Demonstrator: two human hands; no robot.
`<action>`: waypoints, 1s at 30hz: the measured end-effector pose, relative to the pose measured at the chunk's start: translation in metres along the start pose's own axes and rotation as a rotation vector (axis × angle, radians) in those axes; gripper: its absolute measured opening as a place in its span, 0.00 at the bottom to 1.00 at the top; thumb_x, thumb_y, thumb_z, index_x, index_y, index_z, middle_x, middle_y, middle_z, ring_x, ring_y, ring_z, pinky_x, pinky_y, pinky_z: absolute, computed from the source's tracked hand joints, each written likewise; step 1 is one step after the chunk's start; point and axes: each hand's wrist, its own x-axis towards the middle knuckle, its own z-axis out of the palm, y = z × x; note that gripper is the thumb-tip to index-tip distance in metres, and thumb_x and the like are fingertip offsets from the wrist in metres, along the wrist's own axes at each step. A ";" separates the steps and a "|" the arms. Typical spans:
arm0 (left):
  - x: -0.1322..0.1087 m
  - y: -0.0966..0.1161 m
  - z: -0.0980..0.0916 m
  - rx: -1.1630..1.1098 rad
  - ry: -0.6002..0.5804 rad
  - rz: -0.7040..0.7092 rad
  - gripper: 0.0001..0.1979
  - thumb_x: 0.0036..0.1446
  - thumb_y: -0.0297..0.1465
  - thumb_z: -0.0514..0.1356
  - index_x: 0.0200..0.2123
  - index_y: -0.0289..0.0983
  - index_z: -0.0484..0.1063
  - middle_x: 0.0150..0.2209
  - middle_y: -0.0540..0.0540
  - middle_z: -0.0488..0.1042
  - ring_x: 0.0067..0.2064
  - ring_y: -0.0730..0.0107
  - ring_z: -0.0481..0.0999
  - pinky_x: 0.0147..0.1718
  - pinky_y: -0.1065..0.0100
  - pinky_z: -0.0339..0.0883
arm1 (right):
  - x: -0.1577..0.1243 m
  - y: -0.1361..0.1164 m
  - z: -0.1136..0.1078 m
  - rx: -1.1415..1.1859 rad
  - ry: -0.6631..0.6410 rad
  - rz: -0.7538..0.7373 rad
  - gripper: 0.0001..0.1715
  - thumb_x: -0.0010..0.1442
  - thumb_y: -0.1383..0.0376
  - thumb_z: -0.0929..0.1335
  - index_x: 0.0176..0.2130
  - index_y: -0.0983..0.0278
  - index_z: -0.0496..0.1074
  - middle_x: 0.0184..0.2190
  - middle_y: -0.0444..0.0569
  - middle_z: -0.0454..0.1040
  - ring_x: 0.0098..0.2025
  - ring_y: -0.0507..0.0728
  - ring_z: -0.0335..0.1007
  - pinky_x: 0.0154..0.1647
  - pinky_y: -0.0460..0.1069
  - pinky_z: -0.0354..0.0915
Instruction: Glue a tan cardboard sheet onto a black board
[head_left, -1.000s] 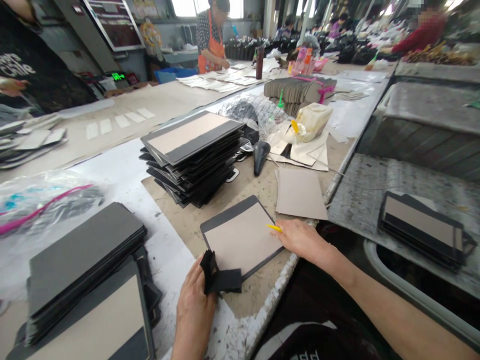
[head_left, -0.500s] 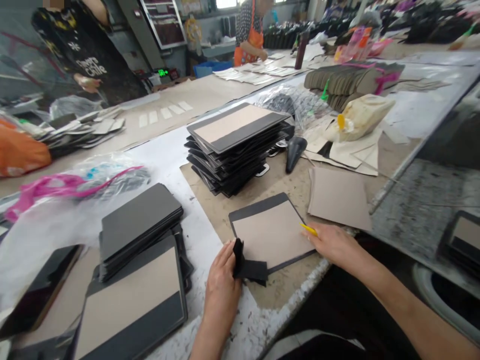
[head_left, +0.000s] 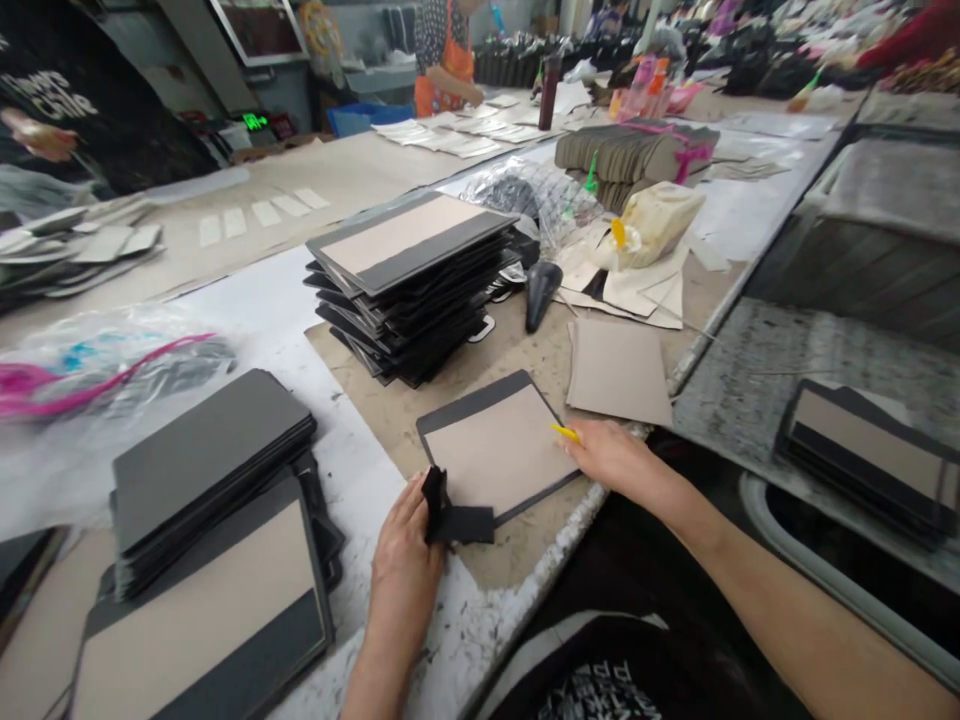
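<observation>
A black sheet with a tan board glued on it [head_left: 501, 450] lies flat on the brown paper in front of me. My left hand [head_left: 405, 560] pinches the black flap [head_left: 454, 515] at its near left corner, folded up over the board's edge. My right hand [head_left: 619, 462] rests on the sheet's right edge, fingers closed on a small yellow tool [head_left: 565, 433] whose tip pokes out toward the board.
A tall stack of the same black-and-tan pieces [head_left: 409, 285] stands behind. More stacks [head_left: 202, 530] sit at my left, a loose tan board [head_left: 619, 370] and a black scraper [head_left: 540, 292] at the right. Another stack [head_left: 870, 460] lies beyond the table edge. People work at far tables.
My view swung left and back again. Both hands stayed on the sheet: the left keeps pinching the black flap, and the right keeps the yellow tool at the board's edge.
</observation>
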 end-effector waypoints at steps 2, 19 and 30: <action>0.001 0.001 -0.001 -0.021 -0.017 -0.005 0.20 0.53 0.24 0.49 0.50 0.31 0.67 0.51 0.38 0.69 0.55 0.58 0.65 0.55 0.54 0.62 | -0.001 -0.004 -0.005 -0.034 -0.022 0.018 0.15 0.66 0.61 0.61 0.41 0.66 0.71 0.36 0.55 0.74 0.41 0.62 0.71 0.39 0.50 0.64; 0.006 0.012 -0.012 -0.159 -0.011 -0.169 0.16 0.61 0.33 0.49 0.48 0.33 0.69 0.50 0.39 0.70 0.54 0.59 0.67 0.54 0.55 0.62 | 0.000 -0.003 -0.009 -0.157 -0.054 -0.011 0.16 0.66 0.56 0.61 0.43 0.63 0.71 0.37 0.52 0.73 0.41 0.63 0.70 0.40 0.51 0.64; 0.005 0.008 -0.007 -0.080 -0.010 -0.042 0.16 0.58 0.25 0.51 0.49 0.34 0.67 0.50 0.40 0.70 0.54 0.59 0.66 0.55 0.53 0.62 | 0.011 0.001 -0.016 -0.067 -0.216 -0.003 0.20 0.65 0.56 0.59 0.40 0.65 0.73 0.35 0.53 0.73 0.39 0.62 0.70 0.34 0.49 0.62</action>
